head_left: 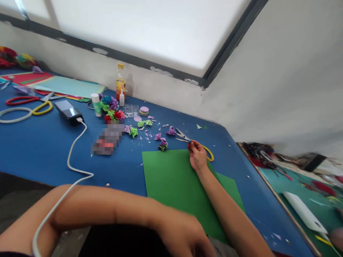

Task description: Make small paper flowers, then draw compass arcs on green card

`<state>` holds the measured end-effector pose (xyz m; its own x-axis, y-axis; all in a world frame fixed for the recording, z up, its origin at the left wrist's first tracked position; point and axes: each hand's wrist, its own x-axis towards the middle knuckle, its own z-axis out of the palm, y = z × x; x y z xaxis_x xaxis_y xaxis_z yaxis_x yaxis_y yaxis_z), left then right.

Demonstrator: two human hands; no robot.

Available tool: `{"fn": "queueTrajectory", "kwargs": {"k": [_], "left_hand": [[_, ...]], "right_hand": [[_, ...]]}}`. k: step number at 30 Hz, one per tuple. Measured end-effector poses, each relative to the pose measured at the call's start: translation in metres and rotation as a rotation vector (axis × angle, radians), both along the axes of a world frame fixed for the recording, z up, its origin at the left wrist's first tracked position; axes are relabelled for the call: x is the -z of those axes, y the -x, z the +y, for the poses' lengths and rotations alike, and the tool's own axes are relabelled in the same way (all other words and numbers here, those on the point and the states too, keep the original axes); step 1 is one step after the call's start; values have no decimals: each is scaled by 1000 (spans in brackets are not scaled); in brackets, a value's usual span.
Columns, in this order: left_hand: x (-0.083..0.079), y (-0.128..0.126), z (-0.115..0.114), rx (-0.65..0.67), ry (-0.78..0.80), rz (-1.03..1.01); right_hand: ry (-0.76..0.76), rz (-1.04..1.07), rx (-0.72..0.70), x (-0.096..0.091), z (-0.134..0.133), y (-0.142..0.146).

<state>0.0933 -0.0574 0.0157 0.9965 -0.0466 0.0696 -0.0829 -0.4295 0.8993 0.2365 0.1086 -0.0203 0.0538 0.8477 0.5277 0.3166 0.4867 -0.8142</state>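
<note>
At the near side of the green sheet [168, 175], the left hand [184, 230] is being shown blurred and partly cut off, so it cannot be told whether anything is being gripped by it. The green sheet itself is being supported by the blue table [115, 173], and its right part is being crossed by the right forearm [225, 196]. At the far right corner of the green sheet, the scissors [184, 136] are being gripped by the right hand [197, 156]: the thumb and the fingers are being closed on their middle part, and the slightly parted blades are being pointed to the far left. Just beyond the far edge of the green sheet, small purple paper flowers [171, 131] and loose scraps [198, 126] are being seen. To the left of the green sheet, a dark device [68, 110] is being connected to a white cable [68, 159]. Beyond the far left corner of the green sheet, a white-and-green tube [97, 105], a colourful paper bunch [109, 103] and a yellow-capped bottle [121, 84] are being grouped near the white wall [150, 85].
</note>
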Motion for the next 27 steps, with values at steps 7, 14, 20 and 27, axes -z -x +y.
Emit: {"fn": "queueTrajectory", "kwargs": {"k": [7,14,20,27], "left_hand": [[11,132,103,-1058,-764,183],[34,137,117,-1098,-756,393],[31,139,119,-1082,-738,461],[33,141,120,-1063,-769,466]], "right_hand": [[10,-344,-119,-91,-34,4],[-135,-1008,-272,-128,-65,15],[-250,-993,-197,-110,-66,6],[-262,-989,-296,-104,-71,15]]}}
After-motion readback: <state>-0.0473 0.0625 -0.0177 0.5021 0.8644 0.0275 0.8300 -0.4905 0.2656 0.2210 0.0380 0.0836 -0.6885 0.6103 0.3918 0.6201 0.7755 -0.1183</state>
